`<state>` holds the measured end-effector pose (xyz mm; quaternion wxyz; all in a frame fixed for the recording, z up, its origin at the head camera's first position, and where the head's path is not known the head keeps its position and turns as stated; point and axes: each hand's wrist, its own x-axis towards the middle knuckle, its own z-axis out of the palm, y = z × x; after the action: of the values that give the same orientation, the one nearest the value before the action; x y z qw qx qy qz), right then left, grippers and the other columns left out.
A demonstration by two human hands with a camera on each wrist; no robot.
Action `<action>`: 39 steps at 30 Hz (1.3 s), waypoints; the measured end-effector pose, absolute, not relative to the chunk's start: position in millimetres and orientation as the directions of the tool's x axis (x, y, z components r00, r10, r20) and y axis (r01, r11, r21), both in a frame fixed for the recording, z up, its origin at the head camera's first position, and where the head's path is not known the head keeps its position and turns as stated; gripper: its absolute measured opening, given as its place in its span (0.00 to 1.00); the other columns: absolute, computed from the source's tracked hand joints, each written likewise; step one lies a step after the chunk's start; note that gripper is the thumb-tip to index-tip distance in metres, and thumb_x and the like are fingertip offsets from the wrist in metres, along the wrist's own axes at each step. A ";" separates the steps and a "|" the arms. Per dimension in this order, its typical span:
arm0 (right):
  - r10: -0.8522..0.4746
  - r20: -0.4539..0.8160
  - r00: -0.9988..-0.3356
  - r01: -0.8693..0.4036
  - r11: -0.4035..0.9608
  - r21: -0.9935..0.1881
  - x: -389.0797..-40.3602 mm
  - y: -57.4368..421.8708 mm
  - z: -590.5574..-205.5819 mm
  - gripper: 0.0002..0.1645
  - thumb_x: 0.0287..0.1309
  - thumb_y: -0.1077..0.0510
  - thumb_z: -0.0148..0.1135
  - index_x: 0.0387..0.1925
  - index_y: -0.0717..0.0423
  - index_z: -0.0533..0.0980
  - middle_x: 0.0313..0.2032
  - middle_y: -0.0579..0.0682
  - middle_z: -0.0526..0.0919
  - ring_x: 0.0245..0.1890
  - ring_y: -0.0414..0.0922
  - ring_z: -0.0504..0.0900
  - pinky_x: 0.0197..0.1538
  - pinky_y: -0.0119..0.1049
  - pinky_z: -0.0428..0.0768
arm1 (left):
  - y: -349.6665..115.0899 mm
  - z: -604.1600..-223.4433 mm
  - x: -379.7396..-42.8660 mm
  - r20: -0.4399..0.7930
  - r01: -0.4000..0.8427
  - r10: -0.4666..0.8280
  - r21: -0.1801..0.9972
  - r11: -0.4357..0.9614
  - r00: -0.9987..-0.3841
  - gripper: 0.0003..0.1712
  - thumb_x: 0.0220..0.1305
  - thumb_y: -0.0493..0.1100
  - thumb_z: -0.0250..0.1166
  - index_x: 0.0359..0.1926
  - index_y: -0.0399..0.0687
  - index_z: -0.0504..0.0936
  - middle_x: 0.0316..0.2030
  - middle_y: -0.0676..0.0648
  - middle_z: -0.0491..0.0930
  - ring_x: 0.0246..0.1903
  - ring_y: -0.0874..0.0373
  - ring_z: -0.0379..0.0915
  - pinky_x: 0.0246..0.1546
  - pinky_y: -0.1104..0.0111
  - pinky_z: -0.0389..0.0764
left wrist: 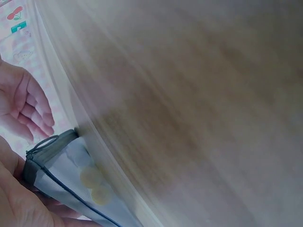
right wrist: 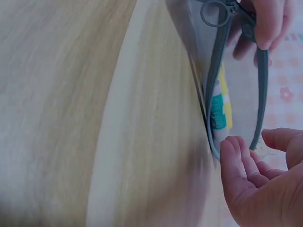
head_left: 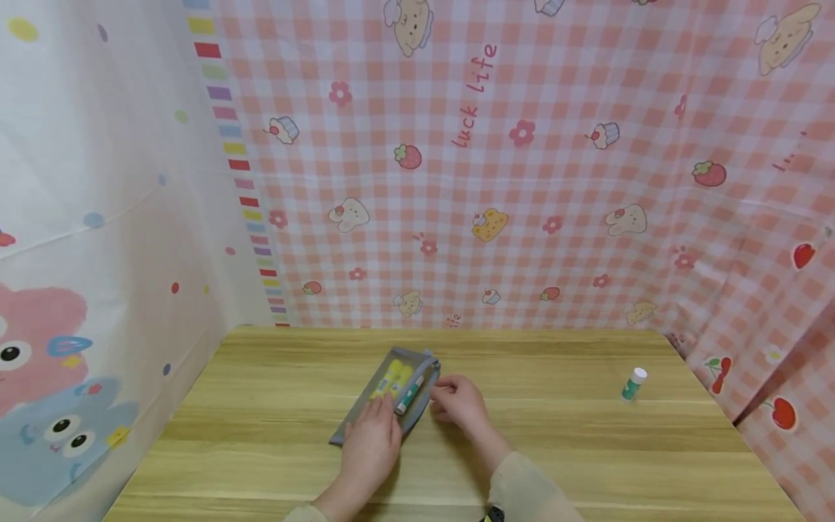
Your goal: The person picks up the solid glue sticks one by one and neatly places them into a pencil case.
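Observation:
A grey mesh zip pouch [head_left: 360, 415] lies slanted on the table, its zipper side spread apart in the right wrist view. Two yellow tubes [head_left: 393, 377] and a green-and-white glue stick [head_left: 409, 395] show inside. My left hand [head_left: 373, 435] lies over the pouch's near part in the head view. In the left wrist view the left hand [left wrist: 21, 198] grips the pouch by its zipper end, where a pull ring [right wrist: 215, 13] hangs. Beside the opening, my right hand [head_left: 459, 402] holds nothing, its fingers loosely bent; the right wrist view shows these fingers [right wrist: 234, 161] at the pouch's edge.
Another green-and-white glue stick [head_left: 633, 384] stands on the wooden table [head_left: 554, 435] to the right. A pink checked curtain [head_left: 457, 181] hangs behind the table's far edge, and a white printed one [head_left: 130, 217] hangs on the left.

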<state>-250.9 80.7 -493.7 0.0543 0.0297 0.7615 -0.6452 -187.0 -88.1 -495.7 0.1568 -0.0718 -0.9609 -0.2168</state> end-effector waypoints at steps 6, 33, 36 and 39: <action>-0.023 -0.063 -0.998 0.059 0.172 -0.983 -246.9 90.3 -489.4 0.20 0.59 0.66 0.61 0.50 0.77 0.73 0.34 0.58 0.83 0.33 0.54 0.85 0.35 0.43 0.85 | -88.0 -495.3 -185.9 0.349 0.213 0.070 0.390 0.896 -0.934 0.23 0.67 0.39 0.56 0.60 0.34 0.76 0.55 0.33 0.78 0.55 0.34 0.75 0.46 0.30 0.71; 0.062 -0.051 -0.997 0.057 0.090 -0.994 -239.3 157.8 -489.3 0.23 0.63 0.67 0.60 0.57 0.75 0.70 0.40 0.61 0.84 0.42 0.56 0.84 0.42 0.48 0.84 | -88.0 -497.1 -185.7 0.366 0.224 0.077 0.379 0.898 -0.927 0.23 0.67 0.39 0.55 0.60 0.33 0.76 0.54 0.32 0.79 0.54 0.33 0.75 0.45 0.30 0.72; 0.067 -0.047 -0.997 0.051 0.073 -0.996 -237.9 168.6 -488.9 0.24 0.64 0.68 0.60 0.58 0.76 0.68 0.41 0.61 0.83 0.42 0.55 0.84 0.43 0.48 0.84 | -88.0 -497.4 -185.6 0.361 0.220 0.075 0.380 0.898 -0.930 0.23 0.67 0.39 0.55 0.60 0.33 0.76 0.55 0.32 0.79 0.54 0.33 0.75 0.46 0.30 0.72; 0.071 -0.043 -0.997 0.048 0.069 -0.996 -235.8 179.5 -487.1 0.25 0.65 0.67 0.59 0.59 0.77 0.66 0.42 0.61 0.83 0.42 0.53 0.84 0.44 0.46 0.84 | -87.8 -497.1 -185.5 0.360 0.220 0.074 0.384 0.897 -0.930 0.23 0.67 0.39 0.55 0.60 0.33 0.76 0.55 0.32 0.79 0.54 0.33 0.75 0.46 0.30 0.72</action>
<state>-235.8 179.5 -487.1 -0.0082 0.0407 0.7310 -0.6811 -185.5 -87.8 -497.1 0.1704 -0.0767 -0.9588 -0.2141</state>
